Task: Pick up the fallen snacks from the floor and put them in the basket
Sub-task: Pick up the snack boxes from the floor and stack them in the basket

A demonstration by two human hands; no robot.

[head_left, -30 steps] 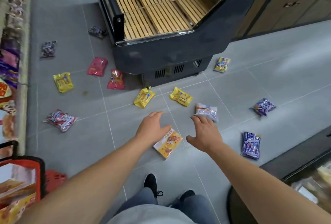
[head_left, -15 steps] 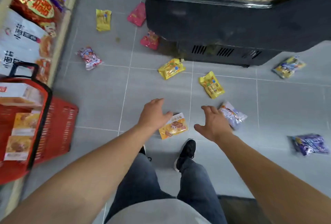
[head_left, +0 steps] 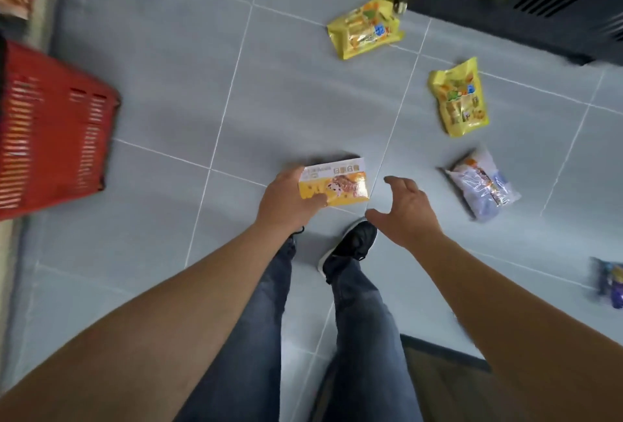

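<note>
Orange-and-white snack packet (head_left: pixel 333 183) sits just ahead of black shoe (head_left: pixel 350 246), left hand (head_left: pixel 286 202) gripping its left edge, thumb over front. Right hand (head_left: pixel 406 210) beside packet, fingers spread, holding nothing. Red basket (head_left: pixel 57 131) well left of shoe. Advice: firm up pinch, lift flat, swing left to basket, drop inside. Right hand free for pale packet (head_left: pixel 482 183) right of shoe.

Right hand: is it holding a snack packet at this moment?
No, the right hand hangs open and empty over the floor, while the left hand grips the orange and white packet.
</note>
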